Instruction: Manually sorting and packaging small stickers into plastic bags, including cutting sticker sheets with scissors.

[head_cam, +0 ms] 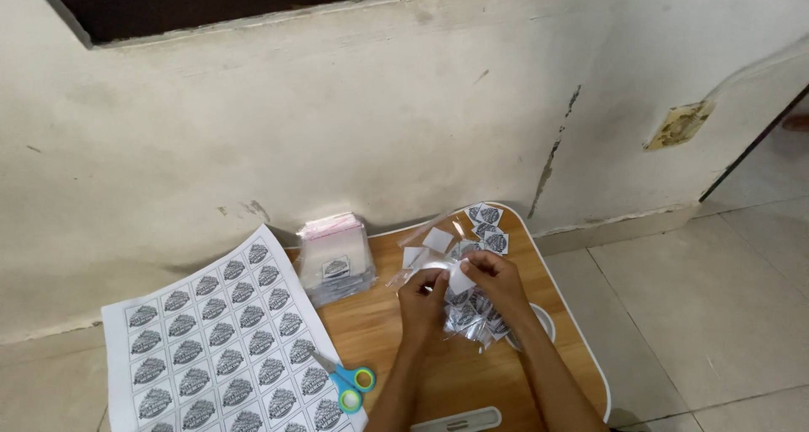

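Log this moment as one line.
left hand: tape roll | right hand: tape end | scissors: on sheet | table

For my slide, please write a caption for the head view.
Two hands, left hand and right hand, hold a tape roll over cut stickers.

My forearms reach forward side by side, hands close together. My left hand (424, 300) curls with fingertips pinched; my right hand (495, 279) does likewise, fingers bent toward it.
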